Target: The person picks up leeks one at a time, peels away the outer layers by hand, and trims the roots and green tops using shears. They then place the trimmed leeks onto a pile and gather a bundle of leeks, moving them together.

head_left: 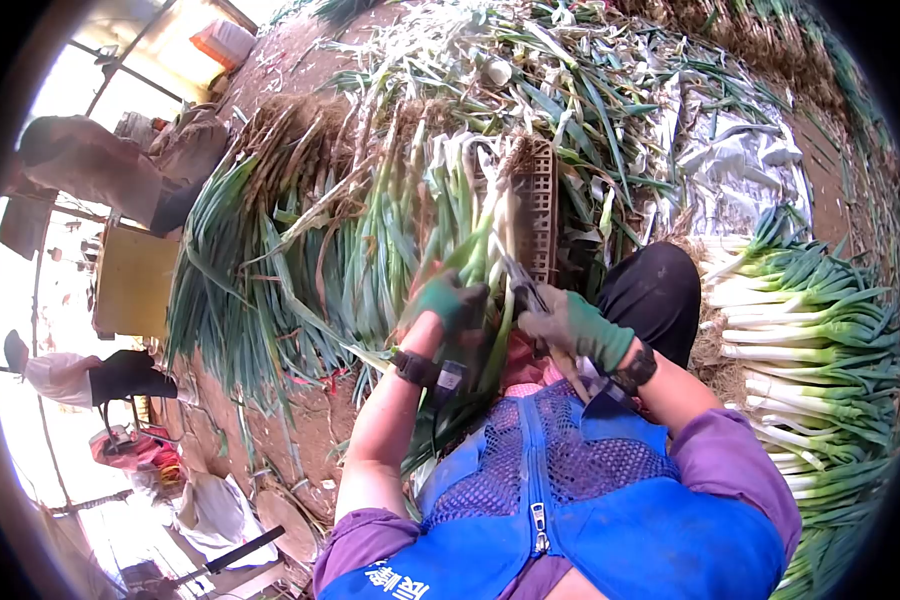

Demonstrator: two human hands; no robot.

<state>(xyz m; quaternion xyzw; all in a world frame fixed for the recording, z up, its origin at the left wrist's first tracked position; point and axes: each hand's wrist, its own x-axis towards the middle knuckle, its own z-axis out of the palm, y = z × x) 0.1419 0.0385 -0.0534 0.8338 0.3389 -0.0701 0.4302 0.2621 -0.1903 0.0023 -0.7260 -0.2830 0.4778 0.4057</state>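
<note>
My left hand point(450, 302), in a green glove, is closed around the leaves of a green onion point(482, 240) in front of my chest. The white stalk ends of the onions there point away from me, toward the crate. My right hand point(582, 328), gloved too, grips a dark, slim tool point(522, 284) whose tip points at the onion stalks; its exact kind I cannot tell. Just left of my hands lies a thick heap of untrimmed green onions point(300, 235), roots facing away and long leaves toward me.
A brown plastic crate point(542, 215) stands ahead. Stripped leaves point(590, 100) litter the ground beyond it, beside a white sheet point(735, 170). Cleaned green onions point(790, 335) lie in a row at right. My bent knee point(655, 295) is close by. Another person point(95, 378) sits far left.
</note>
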